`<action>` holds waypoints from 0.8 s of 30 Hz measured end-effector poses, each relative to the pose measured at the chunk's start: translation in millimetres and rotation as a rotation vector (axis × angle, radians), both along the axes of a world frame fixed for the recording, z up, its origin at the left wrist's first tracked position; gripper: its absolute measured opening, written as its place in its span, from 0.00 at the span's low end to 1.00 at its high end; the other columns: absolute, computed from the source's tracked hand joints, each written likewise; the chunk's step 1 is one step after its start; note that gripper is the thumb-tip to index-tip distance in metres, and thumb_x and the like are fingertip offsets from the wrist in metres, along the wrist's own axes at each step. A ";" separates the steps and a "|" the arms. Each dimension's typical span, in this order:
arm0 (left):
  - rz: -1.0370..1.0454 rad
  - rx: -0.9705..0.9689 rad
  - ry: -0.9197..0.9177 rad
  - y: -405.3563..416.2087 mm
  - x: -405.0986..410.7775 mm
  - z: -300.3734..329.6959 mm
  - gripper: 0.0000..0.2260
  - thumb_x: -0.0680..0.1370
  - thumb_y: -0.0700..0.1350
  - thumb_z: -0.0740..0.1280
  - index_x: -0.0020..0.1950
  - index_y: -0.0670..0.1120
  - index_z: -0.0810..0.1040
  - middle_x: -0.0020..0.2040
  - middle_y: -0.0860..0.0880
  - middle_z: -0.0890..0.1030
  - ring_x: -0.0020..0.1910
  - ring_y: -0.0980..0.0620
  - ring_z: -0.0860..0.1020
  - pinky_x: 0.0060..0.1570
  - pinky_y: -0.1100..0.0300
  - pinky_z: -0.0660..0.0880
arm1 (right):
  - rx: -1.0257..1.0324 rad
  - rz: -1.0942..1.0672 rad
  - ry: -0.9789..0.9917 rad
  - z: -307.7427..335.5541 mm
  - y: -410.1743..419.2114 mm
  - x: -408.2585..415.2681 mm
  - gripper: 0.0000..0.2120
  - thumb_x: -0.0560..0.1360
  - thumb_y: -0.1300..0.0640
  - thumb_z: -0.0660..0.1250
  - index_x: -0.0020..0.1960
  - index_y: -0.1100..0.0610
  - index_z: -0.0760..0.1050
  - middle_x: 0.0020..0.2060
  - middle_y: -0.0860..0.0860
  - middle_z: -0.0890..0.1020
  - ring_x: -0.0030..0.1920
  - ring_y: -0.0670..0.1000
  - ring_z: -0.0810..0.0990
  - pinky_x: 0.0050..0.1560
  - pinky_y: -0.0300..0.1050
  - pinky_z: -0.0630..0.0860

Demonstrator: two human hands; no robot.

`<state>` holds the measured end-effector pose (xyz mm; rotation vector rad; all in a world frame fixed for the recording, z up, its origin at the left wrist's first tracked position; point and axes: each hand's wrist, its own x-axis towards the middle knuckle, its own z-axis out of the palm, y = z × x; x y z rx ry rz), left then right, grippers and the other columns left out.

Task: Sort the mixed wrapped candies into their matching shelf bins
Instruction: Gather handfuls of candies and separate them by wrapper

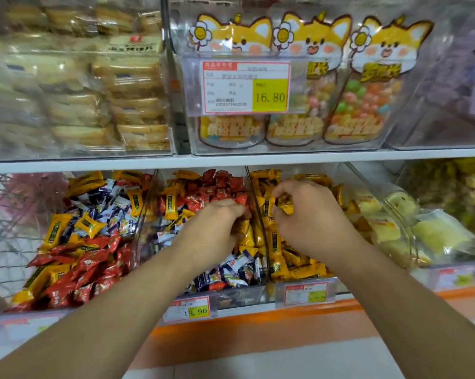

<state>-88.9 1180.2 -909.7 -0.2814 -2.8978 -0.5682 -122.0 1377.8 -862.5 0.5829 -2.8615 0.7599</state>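
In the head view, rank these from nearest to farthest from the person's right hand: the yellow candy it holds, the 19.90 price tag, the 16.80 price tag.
1. Yellow candy: in the right hand grip, over the yellow bin.
2. 19.90 price tag: below-left, on the shelf edge.
3. 16.80 price tag: upper shelf, above-left.

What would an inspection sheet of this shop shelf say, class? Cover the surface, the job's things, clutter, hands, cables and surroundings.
Surface: white shelf holding clear bins.
Job's things: left bin and middle bin mix yellow, red and blue-white candies; right bin holds almost only yellow.
Clutter: price tag on the shelf edge.
Hands: left hand digs in the middle bin, grasp hidden; right hand pinches a yellow candy.
Cables: nothing seen.
Surroundings: fox bags and bread packs above.
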 end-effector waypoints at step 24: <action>0.247 0.894 -0.057 11.1 54.3 37.0 0.03 0.77 0.47 0.75 0.49 0.49 0.84 0.45 0.53 0.86 0.47 0.57 0.84 0.54 0.57 0.80 | -0.096 0.103 0.041 11.8 5.5 21.6 0.10 0.79 0.50 0.73 0.59 0.49 0.80 0.50 0.44 0.83 0.53 0.49 0.81 0.53 0.50 0.81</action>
